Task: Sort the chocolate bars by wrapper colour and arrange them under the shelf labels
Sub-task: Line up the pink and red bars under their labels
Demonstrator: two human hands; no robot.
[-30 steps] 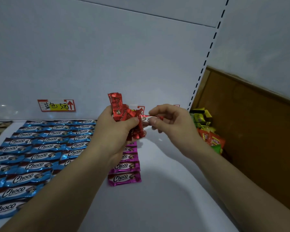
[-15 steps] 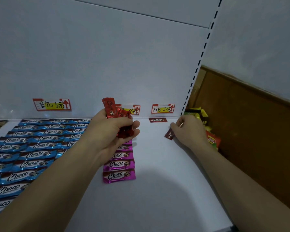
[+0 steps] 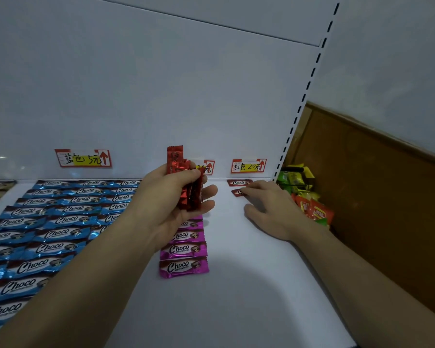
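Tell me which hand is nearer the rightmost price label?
Right. The right hand lies just in front of the rightmost label; the left hand holds red bars farther left.

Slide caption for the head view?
Left hand grips a bunch of red bars; right hand touches a red bar lying under the rightmost label.

Place: I take this for a shop.
Shelving: white display shelf (image 3: 236, 297), slotted upright (image 3: 298, 116) at 1 o'clock.
Labels: handwritten red-framed price tags (image 3: 83, 158) on the back panel (image 3: 161, 96) at 11 and 12 o'clock.
Stock: rows of identical blue Choco bars (image 3: 60, 217) at 9 o'clock; bagged snacks (image 3: 309, 199) at 2 o'clock.
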